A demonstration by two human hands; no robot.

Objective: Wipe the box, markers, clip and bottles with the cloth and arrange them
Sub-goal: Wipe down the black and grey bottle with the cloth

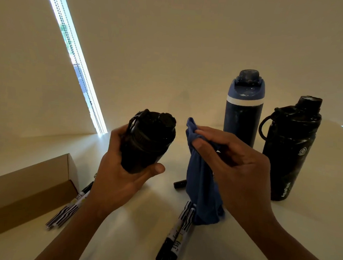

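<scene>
Nearest, some markers (176, 237) lie on the counter (281, 229), about centre. Left of those, more markers (69, 210) sit right beside the box (28, 193). The left hand (120, 179) is wrapped round a dark bottle (149, 142), held up and tilted. The right hand (237, 167) pinches the cloth (200, 192), which hangs down just right of it. Far right, a blue bottle (243, 106) and a black bottle (289, 150) stand upright, side by side.
</scene>
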